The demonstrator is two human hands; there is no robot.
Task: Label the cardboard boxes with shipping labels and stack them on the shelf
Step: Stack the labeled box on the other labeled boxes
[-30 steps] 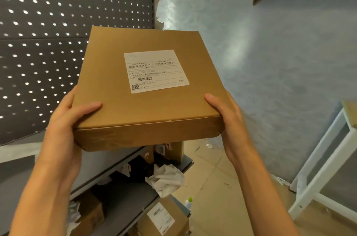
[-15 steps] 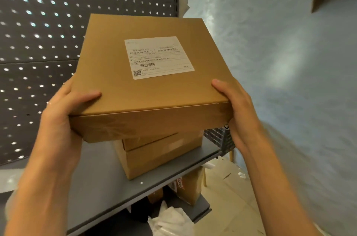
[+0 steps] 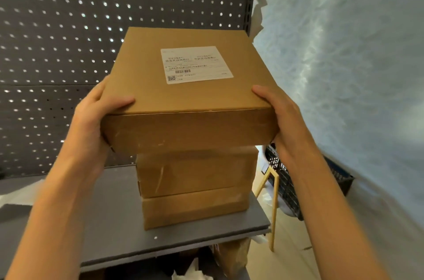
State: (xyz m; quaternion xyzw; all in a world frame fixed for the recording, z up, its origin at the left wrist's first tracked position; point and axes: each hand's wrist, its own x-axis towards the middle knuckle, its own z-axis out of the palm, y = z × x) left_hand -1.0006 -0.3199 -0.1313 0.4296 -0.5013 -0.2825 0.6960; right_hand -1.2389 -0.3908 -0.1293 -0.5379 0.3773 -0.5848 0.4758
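With a white shipping label (image 3: 196, 64) already stuck on its top face, the cardboard box (image 3: 190, 100) is past the labelling step, so stacking looks to be the step in hand. The left hand (image 3: 91, 119) grips the box at its near-left corner, thumb flat on top and fingers hidden under or behind it; the right hand (image 3: 282, 119) grips the near-right corner the same way. The box sits directly above the stack (image 3: 195, 185) on the grey shelf (image 3: 110, 222); whether it touches the stack I cannot tell. Relative to the stack, the held box hangs out toward the camera and to the left. The next move calls for sliding it back and right until its edges line up, then lowering and letting go. Count: one held box, two boxes in the stack, one label showing, two hands.
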